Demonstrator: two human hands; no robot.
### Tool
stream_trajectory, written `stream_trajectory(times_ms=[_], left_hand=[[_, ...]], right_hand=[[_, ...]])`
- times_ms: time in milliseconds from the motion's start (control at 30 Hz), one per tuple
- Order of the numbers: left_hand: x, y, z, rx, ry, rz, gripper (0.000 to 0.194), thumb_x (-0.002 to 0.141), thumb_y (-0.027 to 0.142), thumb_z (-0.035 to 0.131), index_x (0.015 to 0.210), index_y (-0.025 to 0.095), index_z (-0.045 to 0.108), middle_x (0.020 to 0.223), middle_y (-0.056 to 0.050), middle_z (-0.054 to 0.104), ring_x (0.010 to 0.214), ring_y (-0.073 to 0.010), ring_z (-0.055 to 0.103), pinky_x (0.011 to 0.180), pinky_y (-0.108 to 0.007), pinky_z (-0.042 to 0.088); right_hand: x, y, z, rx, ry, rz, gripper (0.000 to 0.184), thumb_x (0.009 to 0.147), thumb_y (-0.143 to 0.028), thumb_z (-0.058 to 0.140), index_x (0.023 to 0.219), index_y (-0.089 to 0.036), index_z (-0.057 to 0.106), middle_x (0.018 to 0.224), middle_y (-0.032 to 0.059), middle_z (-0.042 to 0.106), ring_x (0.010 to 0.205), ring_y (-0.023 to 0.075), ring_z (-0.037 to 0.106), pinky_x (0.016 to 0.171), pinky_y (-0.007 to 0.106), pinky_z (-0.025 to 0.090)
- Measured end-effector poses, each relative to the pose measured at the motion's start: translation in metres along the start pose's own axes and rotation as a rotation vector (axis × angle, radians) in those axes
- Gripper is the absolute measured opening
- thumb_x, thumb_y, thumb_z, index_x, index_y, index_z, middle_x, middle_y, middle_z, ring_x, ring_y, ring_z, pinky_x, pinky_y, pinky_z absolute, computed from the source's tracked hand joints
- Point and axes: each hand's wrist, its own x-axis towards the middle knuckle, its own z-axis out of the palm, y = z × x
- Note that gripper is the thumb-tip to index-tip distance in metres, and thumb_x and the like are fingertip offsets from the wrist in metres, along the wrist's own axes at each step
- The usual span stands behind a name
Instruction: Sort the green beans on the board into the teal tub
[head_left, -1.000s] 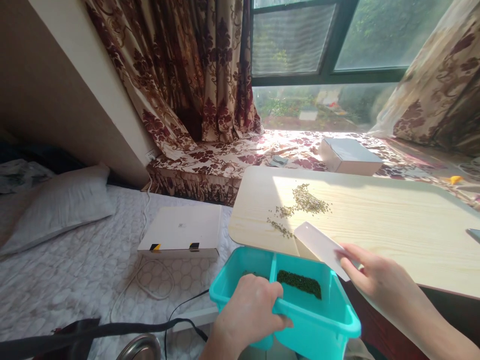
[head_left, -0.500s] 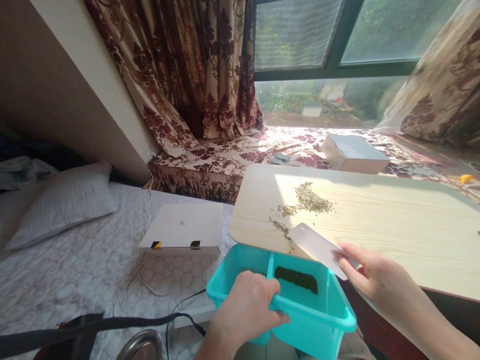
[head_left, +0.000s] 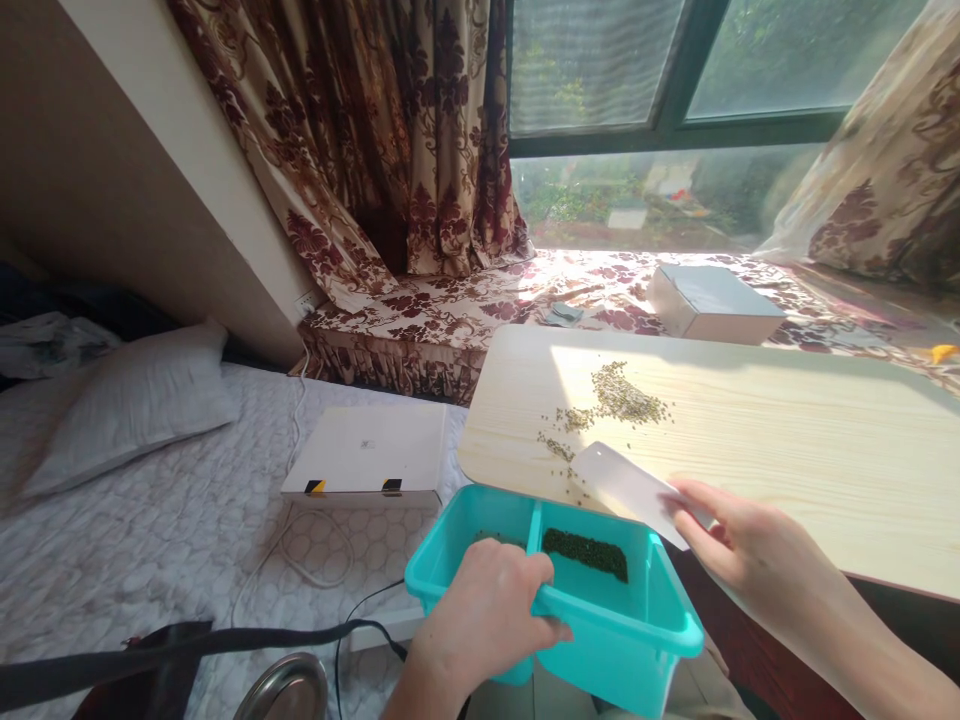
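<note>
My left hand (head_left: 499, 610) grips the near rim of a turquoise two-compartment plastic bin (head_left: 607, 660), held just below the table's front edge. Dark green beans (head_left: 585, 553) lie in its right compartment; a few show in the left one, mostly hidden behind my hand. My right hand (head_left: 731, 535) is closed on one end of a flat, pale scraper (head_left: 626, 490). The scraper's far end rests on the wooden tabletop (head_left: 787, 430), beside a thin trail of small greenish beans (head_left: 559, 447). Farther back lies a larger scatter of the beans (head_left: 626, 395).
A white box (head_left: 367, 450) and a cable lie on the quilted bed (head_left: 172, 530) at left. Another box (head_left: 712, 303) sits on the window ledge behind the table. A black strap (head_left: 225, 650) and a round metal dish (head_left: 285, 690) are at lower left.
The scraper has shifted slightly left along the bean trail, and several beans have moved toward the table's front edge. The bin has moved a little left with my left hand.
</note>
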Motion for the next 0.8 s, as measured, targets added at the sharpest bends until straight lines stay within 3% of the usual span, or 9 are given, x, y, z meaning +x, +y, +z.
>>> stream_trajectory(times_ms=[800], left_hand=[[-0.011, -0.005, -0.012, 0.025, -0.009, -0.058, 0.03, 0.081, 0.051, 0.075, 0.081, 0.024, 0.062, 0.087, -0.002, 0.069, 0.091, -0.0267, 0.062, 0.075, -0.033, 0.041]], right_hand=[[0.001, -0.005, -0.001, 0.002, -0.025, -0.025, 0.022, 0.083, -0.033, 0.048, 0.08, -0.026, 0.068, 0.061, 0.0006, 0.069, 0.045, 0.0163, 0.057, 0.046, 0.027, 0.039]])
